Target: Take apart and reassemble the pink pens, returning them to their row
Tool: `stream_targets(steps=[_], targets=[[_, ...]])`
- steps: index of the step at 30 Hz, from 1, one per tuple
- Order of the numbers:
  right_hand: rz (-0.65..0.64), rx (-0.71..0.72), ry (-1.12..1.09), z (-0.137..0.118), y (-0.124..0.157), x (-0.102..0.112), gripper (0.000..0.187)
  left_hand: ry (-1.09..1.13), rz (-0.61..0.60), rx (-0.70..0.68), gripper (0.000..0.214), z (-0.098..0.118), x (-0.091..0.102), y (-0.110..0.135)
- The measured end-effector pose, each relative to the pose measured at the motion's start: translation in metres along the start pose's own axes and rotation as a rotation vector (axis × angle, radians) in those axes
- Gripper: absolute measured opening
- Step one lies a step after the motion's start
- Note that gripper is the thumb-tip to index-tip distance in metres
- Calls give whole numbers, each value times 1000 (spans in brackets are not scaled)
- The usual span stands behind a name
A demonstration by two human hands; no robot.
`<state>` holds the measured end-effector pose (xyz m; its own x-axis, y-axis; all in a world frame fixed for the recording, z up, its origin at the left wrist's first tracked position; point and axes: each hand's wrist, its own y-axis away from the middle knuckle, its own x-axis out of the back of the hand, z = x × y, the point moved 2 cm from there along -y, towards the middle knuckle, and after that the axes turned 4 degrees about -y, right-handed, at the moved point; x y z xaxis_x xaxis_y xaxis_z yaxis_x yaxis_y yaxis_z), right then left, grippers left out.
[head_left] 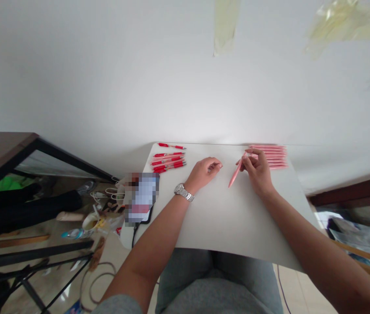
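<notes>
At far left, a dark-framed desk [6, 146] is cut off by the picture's edge. Below it, the floor is crowded with cables, a cup [90, 221], a clear bottle [73, 234] and smaller clutter that is hard to make out. A phone [144, 196], its screen masked by coarse blocks, lies at the left edge of a small white table [217, 222] set against a pale wall [106, 74]. Just behind the phone, red pens [169, 162] lie crosswise in a bunch, with one single red pen [171, 146] apart at the back; the bunch overlaps, so its count is unclear. Right of them is the left hand [204, 172], a metal watch [184, 192] on its wrist, fingers curled inward; whether they grip anything cannot be told. Tape [225, 26] hangs on the wall above. Next, the right hand [258, 170] pinches a pink pen [235, 174] between thumb and fingers, slanting down toward the left hand. Behind that hand, a row of pink pens [276, 157] is partly hidden. At far right, plastic-wrapped things [358, 231] run out of view.
</notes>
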<state>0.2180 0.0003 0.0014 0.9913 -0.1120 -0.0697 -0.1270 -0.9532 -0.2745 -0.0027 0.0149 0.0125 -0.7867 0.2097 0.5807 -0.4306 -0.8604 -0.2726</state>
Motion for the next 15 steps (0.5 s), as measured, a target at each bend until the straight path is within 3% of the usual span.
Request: stream_targets(steps=[15], targets=[[8,11,-7,1,0,1,36,-5,3,-2,24,2,1,0]])
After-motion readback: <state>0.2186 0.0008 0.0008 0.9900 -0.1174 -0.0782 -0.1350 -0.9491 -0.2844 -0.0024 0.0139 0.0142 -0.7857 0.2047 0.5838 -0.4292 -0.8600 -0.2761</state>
